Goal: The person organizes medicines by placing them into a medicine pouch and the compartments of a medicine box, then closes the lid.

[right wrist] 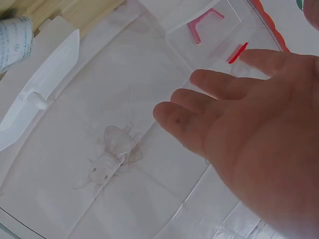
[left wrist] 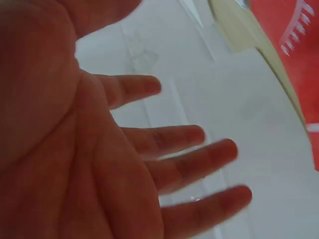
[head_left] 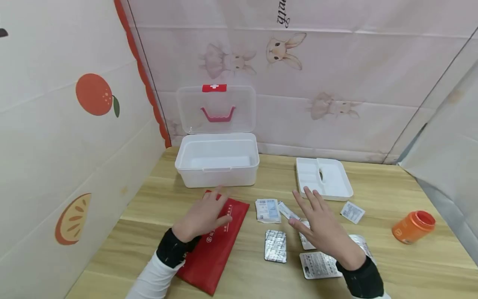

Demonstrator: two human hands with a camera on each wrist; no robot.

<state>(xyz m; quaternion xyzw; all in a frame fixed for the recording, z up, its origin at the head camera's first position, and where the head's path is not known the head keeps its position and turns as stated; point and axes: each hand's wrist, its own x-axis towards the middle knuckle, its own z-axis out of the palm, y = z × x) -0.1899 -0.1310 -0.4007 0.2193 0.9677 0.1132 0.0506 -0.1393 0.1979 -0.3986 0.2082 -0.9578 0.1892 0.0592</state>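
Observation:
In the head view my left hand [head_left: 203,216] hovers over a red pouch [head_left: 228,238] with white print, fingers spread and holding nothing. The left wrist view shows its palm [left wrist: 84,144] and straight fingers. My right hand [head_left: 323,226] is stretched out above small packets and blister packs, its fingers apart; the right wrist view also shows this hand [right wrist: 254,119] with nothing in it. Beneath or beside it lie a silver-backed blister pack [head_left: 319,265] and a thin white packet [head_left: 288,211], partly covered. Another blister pack [head_left: 275,246] and a flat white-and-blue packet [head_left: 268,211] lie between the hands.
Behind the pouch stands a white plastic box [head_left: 216,178], its clear lid [head_left: 190,110] raised against the wall cloth. A white divided tray [head_left: 337,174] sits at the back right, with a small square packet [head_left: 352,212] in front. An orange jar [head_left: 410,228] lies tilted at the right.

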